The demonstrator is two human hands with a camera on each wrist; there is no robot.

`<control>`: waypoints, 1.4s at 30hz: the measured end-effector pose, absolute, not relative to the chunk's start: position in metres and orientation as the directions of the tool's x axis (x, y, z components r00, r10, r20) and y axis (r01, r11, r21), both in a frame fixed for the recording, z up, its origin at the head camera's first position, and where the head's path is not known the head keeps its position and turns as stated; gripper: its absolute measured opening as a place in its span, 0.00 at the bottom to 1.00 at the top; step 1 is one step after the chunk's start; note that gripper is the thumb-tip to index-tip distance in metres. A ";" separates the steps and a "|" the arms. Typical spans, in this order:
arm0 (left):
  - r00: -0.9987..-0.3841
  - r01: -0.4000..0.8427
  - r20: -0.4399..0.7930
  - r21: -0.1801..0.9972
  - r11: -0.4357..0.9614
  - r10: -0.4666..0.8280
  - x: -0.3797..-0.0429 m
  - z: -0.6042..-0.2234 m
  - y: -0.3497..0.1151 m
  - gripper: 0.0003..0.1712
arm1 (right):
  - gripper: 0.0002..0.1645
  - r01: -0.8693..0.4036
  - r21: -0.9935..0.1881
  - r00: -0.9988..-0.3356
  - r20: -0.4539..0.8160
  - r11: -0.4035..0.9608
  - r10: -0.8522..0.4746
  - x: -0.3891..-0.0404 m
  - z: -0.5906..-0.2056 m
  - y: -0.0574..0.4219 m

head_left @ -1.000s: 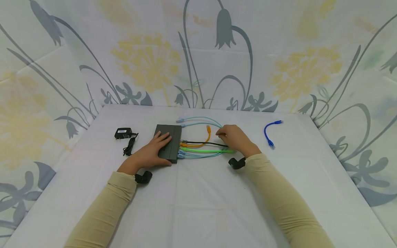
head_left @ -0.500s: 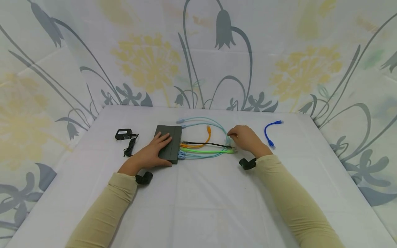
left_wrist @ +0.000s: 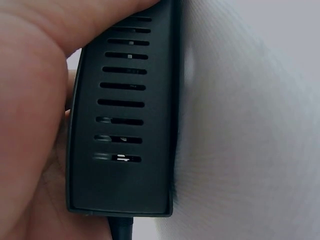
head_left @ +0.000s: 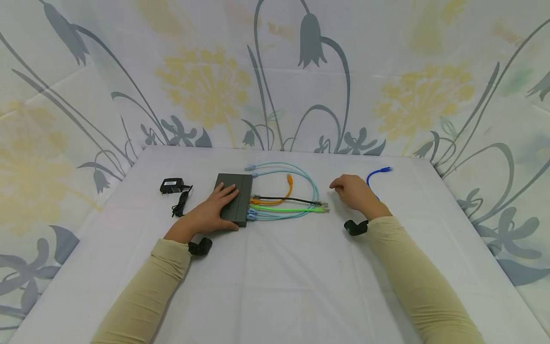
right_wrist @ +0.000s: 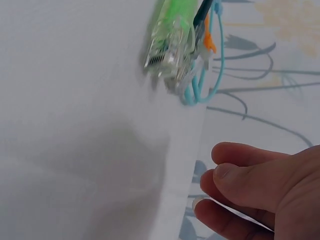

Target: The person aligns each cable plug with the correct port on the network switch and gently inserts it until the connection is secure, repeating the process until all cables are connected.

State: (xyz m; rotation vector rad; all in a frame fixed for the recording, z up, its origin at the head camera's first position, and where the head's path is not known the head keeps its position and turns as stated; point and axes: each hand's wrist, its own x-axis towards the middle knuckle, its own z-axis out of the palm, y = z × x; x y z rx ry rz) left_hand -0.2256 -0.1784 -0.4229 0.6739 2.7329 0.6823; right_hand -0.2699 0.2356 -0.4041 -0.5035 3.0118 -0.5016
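Observation:
A dark grey network switch point(head_left: 244, 192) lies on the white cloth. My left hand point(head_left: 209, 208) rests on its top with fingers spread and straight, the thumb along the near side. In the left wrist view that side shows a row of vent slots point(left_wrist: 125, 102). From the switch's right side run an orange cable point(head_left: 290, 180), a black cable point(head_left: 279, 198), a bright green cable point(head_left: 281, 209) and several light blue cables point(head_left: 306, 175). Right of their ends hovers my right hand point(head_left: 356, 193), fingers loosely bent and holding nothing. The green cable's clear plug point(right_wrist: 165, 55) shows in the right wrist view, apart from the fingers.
A black power adapter point(head_left: 172, 185) with a bundled cord point(head_left: 180, 203) lies left of the switch. A short dark blue network cable point(head_left: 380, 171) lies behind the right hand, partly covered by it. Flower-patterned fabric point(head_left: 275, 95) rises behind the table.
My right hand has moved to the right, away from the cables, uncovering the black and green cable ends. It now overlaps part of the dark blue cable. The left hand stays on the switch.

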 end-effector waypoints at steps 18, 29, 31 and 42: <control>-0.863 0.376 -0.117 0.502 0.779 0.492 -0.226 -0.423 -0.179 0.61 | 0.16 -0.155 -0.272 -0.983 -0.057 0.950 -0.177 -0.264 -0.404 0.266; -0.863 0.366 -0.126 0.510 0.778 0.488 -0.224 -0.422 -0.178 0.61 | 0.15 -0.134 -0.237 -0.982 -0.101 0.962 -0.162 -0.261 -0.398 0.287; -0.863 0.366 -0.127 0.510 0.779 0.488 -0.224 -0.422 -0.178 0.61 | 0.16 -0.134 -0.229 -0.981 -0.110 0.964 -0.163 -0.261 -0.397 0.291; -0.863 0.379 -0.111 0.504 0.776 0.493 -0.225 -0.422 -0.179 0.61 | 0.25 -0.142 -0.225 -0.967 -0.177 0.964 -0.183 -0.264 -0.395 0.313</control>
